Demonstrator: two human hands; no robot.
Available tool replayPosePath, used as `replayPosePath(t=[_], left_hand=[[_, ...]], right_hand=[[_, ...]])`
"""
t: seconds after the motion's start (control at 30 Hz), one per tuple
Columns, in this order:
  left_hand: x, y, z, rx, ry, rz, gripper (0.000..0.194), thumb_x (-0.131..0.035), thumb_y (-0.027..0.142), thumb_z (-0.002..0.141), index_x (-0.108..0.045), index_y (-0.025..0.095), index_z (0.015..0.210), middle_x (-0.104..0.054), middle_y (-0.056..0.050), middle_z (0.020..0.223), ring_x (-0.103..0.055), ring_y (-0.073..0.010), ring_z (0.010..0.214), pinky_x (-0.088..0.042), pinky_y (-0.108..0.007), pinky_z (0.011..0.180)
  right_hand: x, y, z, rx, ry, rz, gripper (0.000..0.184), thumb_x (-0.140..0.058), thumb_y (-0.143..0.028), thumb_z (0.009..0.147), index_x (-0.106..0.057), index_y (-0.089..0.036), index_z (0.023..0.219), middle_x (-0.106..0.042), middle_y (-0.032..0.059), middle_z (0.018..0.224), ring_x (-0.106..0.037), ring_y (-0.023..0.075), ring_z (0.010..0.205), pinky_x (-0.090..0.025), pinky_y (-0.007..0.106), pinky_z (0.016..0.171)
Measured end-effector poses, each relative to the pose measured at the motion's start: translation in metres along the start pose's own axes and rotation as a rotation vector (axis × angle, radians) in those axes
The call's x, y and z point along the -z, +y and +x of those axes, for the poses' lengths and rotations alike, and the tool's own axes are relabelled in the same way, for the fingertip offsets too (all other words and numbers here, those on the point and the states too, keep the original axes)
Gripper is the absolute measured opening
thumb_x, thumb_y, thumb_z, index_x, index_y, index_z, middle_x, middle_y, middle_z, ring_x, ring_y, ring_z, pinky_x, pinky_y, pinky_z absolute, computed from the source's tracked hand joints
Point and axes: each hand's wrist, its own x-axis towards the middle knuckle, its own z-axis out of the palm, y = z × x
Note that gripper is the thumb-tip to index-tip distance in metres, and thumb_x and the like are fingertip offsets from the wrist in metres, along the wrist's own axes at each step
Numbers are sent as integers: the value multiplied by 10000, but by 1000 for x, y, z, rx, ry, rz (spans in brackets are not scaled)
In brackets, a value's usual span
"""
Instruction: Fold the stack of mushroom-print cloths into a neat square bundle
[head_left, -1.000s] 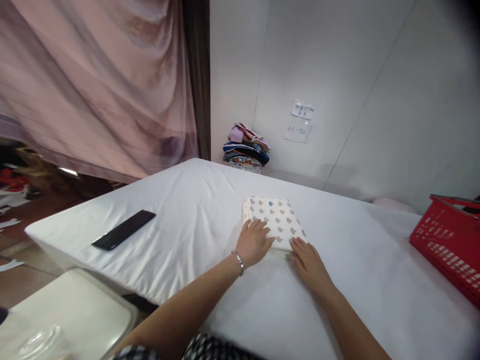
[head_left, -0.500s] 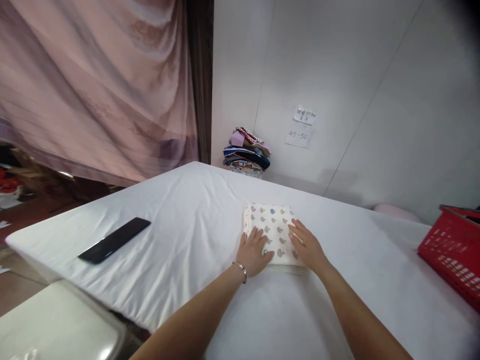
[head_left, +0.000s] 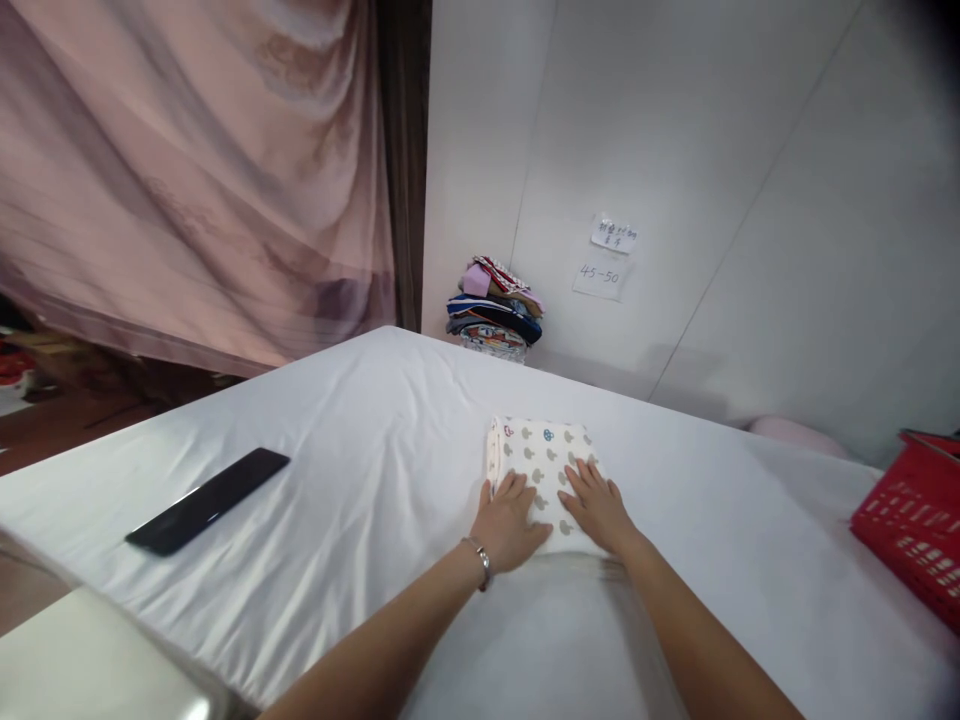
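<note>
A folded white cloth (head_left: pixel 546 460) printed with grey mushroom shapes and a few coloured ones lies on the white-covered table (head_left: pixel 360 450). My left hand (head_left: pixel 508 522) rests on its near left part, fingers stretched out, a bracelet (head_left: pixel 480 562) on the wrist. On the right part of the cloth lies my right hand (head_left: pixel 598 507), palm down with the fingers spread. Neither hand grips anything. Layered folds show along the cloth's left edge; its near corners are partly hidden by the hands.
A long black flat object (head_left: pixel 210 500) lies on the table at left. At right stands a red plastic basket (head_left: pixel 915 520). Folded clothes (head_left: pixel 495 300) are piled beyond the far edge, by a wall with paper notes (head_left: pixel 600 275). A pink curtain (head_left: pixel 202 180) hangs at left.
My right hand has slid left and inward from the cloth's right edge onto its top. The left hand stays at the near left part. The view has shifted slightly.
</note>
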Motion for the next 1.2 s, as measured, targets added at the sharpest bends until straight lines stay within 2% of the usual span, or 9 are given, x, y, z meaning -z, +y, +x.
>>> replayPosePath(t=[0.17, 0.23, 0.33, 0.5, 0.67, 0.73, 0.87, 1.0, 1.2], left_hand=[[20, -1, 47, -26, 112, 79, 631, -276, 600, 829, -406, 225, 1320, -244, -46, 1475, -109, -239, 1371, -37, -501, 1100], [16, -13, 66, 45, 97, 97, 652, -272, 585, 834, -354, 204, 1357, -193, -54, 1490, -68, -239, 1376, -13, -509, 1094], [1, -35, 81, 161, 5, 43, 679, -254, 586, 833, -238, 228, 1410, -108, -24, 1507, -20, -231, 1380, -61, -532, 1082], [-15, -48, 81, 177, 30, 19, 682, -258, 600, 826, -219, 256, 1414, -69, 16, 1510, 10, -222, 1381, -86, -533, 1079], [-14, -45, 79, 185, 50, -10, 681, -272, 588, 827, -230, 239, 1410, -75, 21, 1506, -2, -193, 1381, -107, -534, 1077], [-14, -46, 78, 185, 53, -27, 673, -282, 586, 827, -244, 244, 1405, -79, 26, 1505, -8, -189, 1381, -118, -528, 1078], [-18, -50, 75, 184, 96, -51, 643, -316, 570, 828, -279, 261, 1391, -111, 21, 1504, -40, -188, 1380, -132, -488, 1088], [-20, -52, 72, 168, 144, -60, 609, -337, 544, 837, -302, 269, 1379, -160, 7, 1498, -70, -188, 1378, -138, -463, 1093], [-19, -50, 73, 172, 129, -68, 611, -344, 540, 840, -298, 261, 1381, -159, 1, 1499, -64, -202, 1379, -137, -472, 1092]], right_hand=[[2, -3, -1, -16, -3, -13, 591, -200, -527, 896, -193, -257, 1423, -49, 11, 1515, 19, 199, 1381, -89, 470, 1074], [3, -3, -2, -15, -18, -13, 597, -185, -532, 894, -184, -258, 1425, -38, 6, 1515, 28, 197, 1380, -83, 466, 1076], [5, -1, -3, 5, -55, 3, 598, -179, -526, 892, -177, -259, 1427, -24, 0, 1515, 38, 199, 1380, -72, 466, 1077], [26, -4, 12, 5, -160, 57, 614, -284, -517, 864, -236, -244, 1412, -78, 50, 1512, -19, 232, 1380, -99, 486, 1064], [47, -23, 60, 78, 53, 30, 620, -243, -538, 877, -195, -244, 1421, -14, 48, 1517, 21, 226, 1379, -68, 450, 1071], [43, -29, 79, 86, 91, 3, 609, -216, -530, 887, -190, -238, 1421, -28, 52, 1517, 10, 216, 1380, -50, 447, 1071], [22, -29, 103, 41, 52, -60, 610, -176, -535, 893, -215, -222, 1415, -139, 67, 1503, -66, 220, 1373, 2, 447, 1067], [11, -24, 107, 59, 82, -58, 611, -176, -552, 889, -224, -238, 1411, -170, 54, 1498, -93, 206, 1368, 15, 427, 1068], [14, -25, 104, 59, 82, -47, 606, -186, -545, 890, -231, -236, 1409, -185, 50, 1494, -98, 206, 1366, 9, 425, 1069]])
